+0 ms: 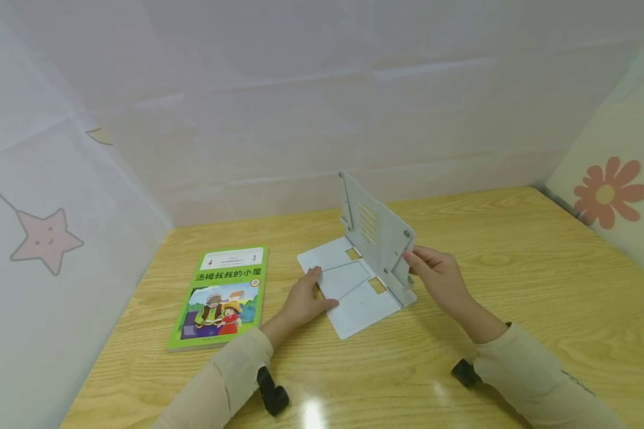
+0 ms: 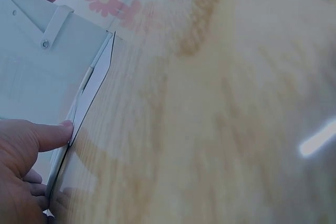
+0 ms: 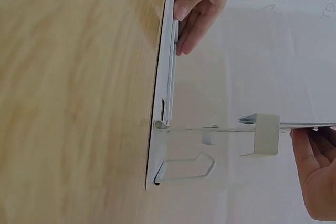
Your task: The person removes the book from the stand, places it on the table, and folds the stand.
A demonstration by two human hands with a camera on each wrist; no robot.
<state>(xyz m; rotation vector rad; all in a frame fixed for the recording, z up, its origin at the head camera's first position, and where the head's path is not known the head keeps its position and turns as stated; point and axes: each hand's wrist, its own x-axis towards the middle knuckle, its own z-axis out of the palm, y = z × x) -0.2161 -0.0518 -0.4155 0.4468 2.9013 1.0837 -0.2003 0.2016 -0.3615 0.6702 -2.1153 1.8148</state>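
A white metal book stand (image 1: 384, 235) sits on the wooden table, its slotted back panel upright and its flat base plate (image 1: 359, 310) on the tabletop. My left hand (image 1: 300, 301) grips the left edge of that base; the left wrist view has the thumb (image 2: 55, 136) on the plate's edge. Out at the right, my right hand (image 1: 442, 280) pinches the outer edge of the raised panel between thumb and fingers. Seen from the right wrist, a small bracket (image 3: 266, 135) projects from the panel, and a wire prop (image 3: 189, 177) rises from the base near the hinge.
A green-bordered picture book (image 1: 220, 298) lies flat to the left of the stand, cover up. Pale cloth walls enclose the wooden table (image 1: 515, 268) at the back and sides, with a printed star (image 1: 46, 241) at left and a flower (image 1: 605, 193) at right.
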